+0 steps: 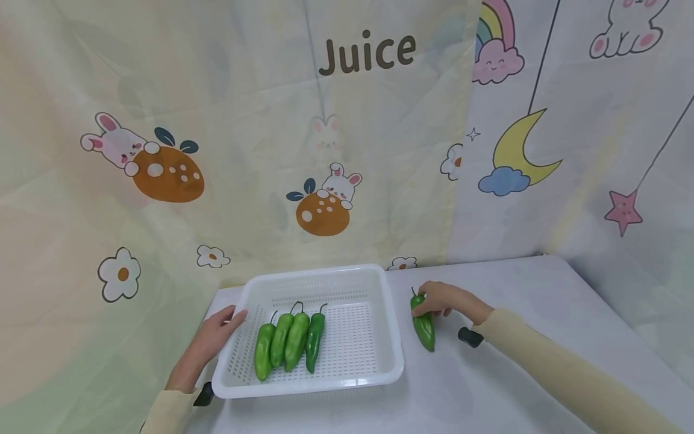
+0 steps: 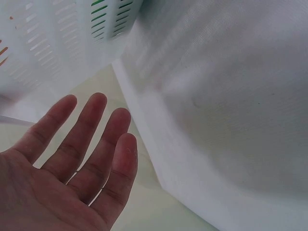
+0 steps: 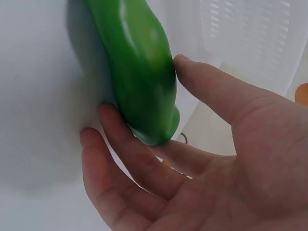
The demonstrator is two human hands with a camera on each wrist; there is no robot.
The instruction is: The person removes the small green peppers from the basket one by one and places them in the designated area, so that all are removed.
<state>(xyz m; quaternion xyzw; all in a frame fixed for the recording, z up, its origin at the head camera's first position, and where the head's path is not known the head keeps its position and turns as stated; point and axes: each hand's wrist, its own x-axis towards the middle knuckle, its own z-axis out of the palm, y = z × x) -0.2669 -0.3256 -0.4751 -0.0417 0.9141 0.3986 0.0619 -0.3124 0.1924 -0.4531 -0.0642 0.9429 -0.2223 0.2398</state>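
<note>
Looks like the pickup step: right hand [image 1: 441, 299] curls around the loose pepper [image 1: 424, 324] at the basket's [image 1: 391, 337] 3 o'clock; left hand [image 1: 217, 334], fingers spread, steadies the rim. Next, a firm lift over.

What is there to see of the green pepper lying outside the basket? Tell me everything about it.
The glossy green pepper is long and smooth, plastic-looking, with a thin dark stem at its far end. It lies flat on the white table, to the right of the white perforated plastic basket and apart from it. The right hand holds its stem end, thumb on one side and fingers on the other. Its tapered tip points toward the person.
</note>
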